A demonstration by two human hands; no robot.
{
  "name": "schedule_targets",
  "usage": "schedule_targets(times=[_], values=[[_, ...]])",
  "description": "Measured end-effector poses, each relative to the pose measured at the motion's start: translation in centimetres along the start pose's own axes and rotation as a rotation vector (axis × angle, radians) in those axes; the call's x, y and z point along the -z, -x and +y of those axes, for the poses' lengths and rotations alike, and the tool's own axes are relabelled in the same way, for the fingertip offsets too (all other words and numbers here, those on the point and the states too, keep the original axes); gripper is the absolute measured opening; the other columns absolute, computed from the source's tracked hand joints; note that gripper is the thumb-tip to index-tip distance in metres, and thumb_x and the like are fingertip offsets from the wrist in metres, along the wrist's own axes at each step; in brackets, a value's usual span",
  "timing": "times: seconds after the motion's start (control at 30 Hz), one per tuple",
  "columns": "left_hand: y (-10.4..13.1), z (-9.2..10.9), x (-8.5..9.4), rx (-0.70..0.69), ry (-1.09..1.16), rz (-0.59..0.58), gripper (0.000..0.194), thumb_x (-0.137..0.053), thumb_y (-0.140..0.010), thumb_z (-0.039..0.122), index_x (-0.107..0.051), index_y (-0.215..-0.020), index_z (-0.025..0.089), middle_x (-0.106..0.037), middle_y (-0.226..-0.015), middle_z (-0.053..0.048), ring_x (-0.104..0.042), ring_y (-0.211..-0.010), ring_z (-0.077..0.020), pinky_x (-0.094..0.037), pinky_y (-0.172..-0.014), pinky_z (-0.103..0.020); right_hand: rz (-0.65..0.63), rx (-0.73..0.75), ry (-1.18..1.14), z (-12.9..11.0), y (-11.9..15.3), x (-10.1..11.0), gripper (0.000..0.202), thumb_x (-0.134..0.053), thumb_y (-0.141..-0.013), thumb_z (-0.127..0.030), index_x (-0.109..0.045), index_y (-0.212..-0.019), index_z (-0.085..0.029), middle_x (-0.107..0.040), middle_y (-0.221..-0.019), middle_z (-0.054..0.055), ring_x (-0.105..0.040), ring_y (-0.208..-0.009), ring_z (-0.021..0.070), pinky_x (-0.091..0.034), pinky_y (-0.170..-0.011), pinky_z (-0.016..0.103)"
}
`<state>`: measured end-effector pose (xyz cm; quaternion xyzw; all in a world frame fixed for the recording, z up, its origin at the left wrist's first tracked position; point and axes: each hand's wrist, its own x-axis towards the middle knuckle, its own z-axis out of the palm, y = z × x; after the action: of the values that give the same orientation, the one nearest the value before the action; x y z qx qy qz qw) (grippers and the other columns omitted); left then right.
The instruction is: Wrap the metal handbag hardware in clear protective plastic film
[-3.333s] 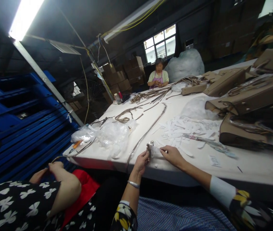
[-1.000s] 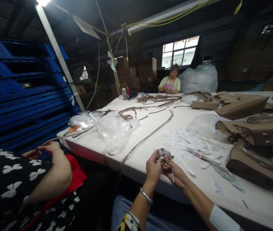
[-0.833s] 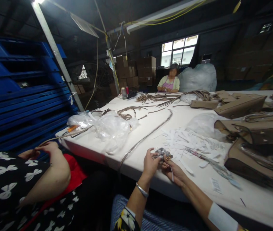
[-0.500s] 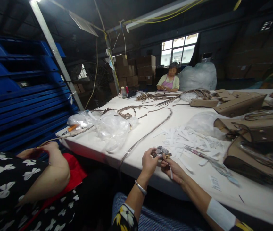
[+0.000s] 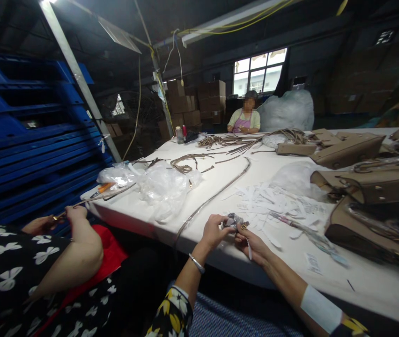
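Note:
My left hand (image 5: 214, 232) is closed, thumb and fingers pinching the left side of a small plastic-wrapped strap bundle (image 5: 233, 221). Close beside it, my right hand (image 5: 254, 246) grips the bundle's right side, where a gold buckle (image 5: 244, 226) shows. A narrow white strip (image 5: 249, 250) hangs down from the right fingers. The bundle is held just above the table's front edge; its underside is hidden by my fingers. One long plastic-wrapped strap (image 5: 213, 199) lies on the white table (image 5: 227, 180) to the left of my hands.
White paper strips (image 5: 266, 203) and a slim tool (image 5: 308, 234) lie right of my hands. Taupe handbags (image 5: 361, 229) fill the right side. Crumpled plastic (image 5: 164, 187) lies left. At left, a co-worker's arm (image 5: 76, 248) holds a strap; another person (image 5: 244, 117) sits across the table.
My left wrist and forearm have swung slightly left, while both hands keep hold of the bundle. The left co-worker's hands have moved apart a little, showing a gold fitting.

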<state>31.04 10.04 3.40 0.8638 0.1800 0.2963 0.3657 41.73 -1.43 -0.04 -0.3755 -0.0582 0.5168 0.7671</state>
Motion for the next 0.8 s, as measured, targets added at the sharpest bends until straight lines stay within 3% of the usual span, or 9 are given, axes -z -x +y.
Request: schedule_targets(times=[0.13,0.3,0.4,0.5,0.6,0.67,0.8], values=[[0.4,-0.1,-0.2,0.021,-0.009,0.047,0.019,-0.077,-0.072,0.033,-0.067,-0.080,0.019,-0.064,-0.083,-0.003,-0.057,-0.087,-0.0184,-0.050,-0.070,-0.026,-0.004,-0.001,-0.003,-0.1,-0.1,0.0,0.030,-0.086,-0.066,-0.031,-0.059,-0.075,-0.021,-0.040,-0.051,-0.009,-0.034,-0.040,0.0047,-0.039,-0.038,0.018],[2.2,0.9,-1.5,-0.009,-0.028,0.199,0.013,-0.072,-0.078,0.030,-0.069,-0.086,0.021,-0.066,-0.099,-0.006,-0.058,-0.097,-0.0205,-0.050,-0.082,-0.031,0.000,0.016,-0.017,-0.3,0.0,-0.1,0.029,-0.083,-0.069,-0.032,-0.057,-0.075,-0.022,-0.040,-0.052,-0.009,-0.035,-0.040,0.0048,-0.041,-0.040,0.017],[2.7,1.1,-1.9,0.040,0.034,0.227,0.012,-0.060,-0.088,0.028,-0.071,-0.087,0.021,-0.070,-0.101,-0.007,-0.060,-0.099,-0.0205,-0.049,-0.086,-0.032,0.008,0.028,-0.017,-0.3,0.1,-0.1,0.029,-0.083,-0.070,-0.032,-0.056,-0.075,-0.023,-0.038,-0.050,-0.010,-0.036,-0.040,0.0056,-0.042,-0.041,0.018],[2.4,0.9,-1.9,0.096,0.047,0.234,0.022,-0.052,-0.092,0.031,-0.071,-0.090,0.019,-0.072,-0.087,-0.005,-0.065,-0.087,-0.0185,-0.049,-0.080,-0.030,0.015,0.031,-0.008,-0.2,0.1,-0.2,0.031,-0.084,-0.068,-0.033,-0.055,-0.074,-0.023,-0.034,-0.048,-0.011,-0.036,-0.039,0.0059,-0.043,-0.041,0.019],[1.5,0.7,-1.8,0.147,0.046,0.170,0.023,-0.060,-0.087,0.032,-0.069,-0.104,0.019,-0.073,-0.083,-0.003,-0.067,-0.076,-0.0151,-0.050,-0.069,-0.024,0.020,0.040,0.005,-0.1,0.0,-0.1,0.032,-0.085,-0.067,-0.034,-0.057,-0.077,-0.023,-0.037,-0.049,-0.011,-0.036,-0.039,0.0055,-0.042,-0.041,0.018],[1.1,0.9,-1.7,0.172,0.009,0.114,0.023,-0.064,-0.084,0.031,-0.071,-0.102,0.018,-0.074,-0.082,-0.003,-0.066,-0.072,-0.0150,-0.050,-0.068,-0.025,0.025,0.042,0.023,0.1,0.0,0.0,0.031,-0.085,-0.067,-0.035,-0.058,-0.078,-0.023,-0.039,-0.050,-0.010,-0.037,-0.040,0.0055,-0.042,-0.041,0.019],[0.9,1.6,-1.5,0.147,-0.098,0.105,0.015,-0.065,-0.083,0.029,-0.076,-0.087,0.019,-0.074,-0.094,-0.007,-0.064,-0.093,-0.0218,-0.048,-0.085,-0.034,0.051,0.037,0.079,0.4,-0.1,0.1,0.032,-0.084,-0.066,-0.039,-0.060,-0.077,-0.021,-0.042,-0.048,-0.009,-0.042,-0.040,0.0072,-0.041,-0.039,0.020]])
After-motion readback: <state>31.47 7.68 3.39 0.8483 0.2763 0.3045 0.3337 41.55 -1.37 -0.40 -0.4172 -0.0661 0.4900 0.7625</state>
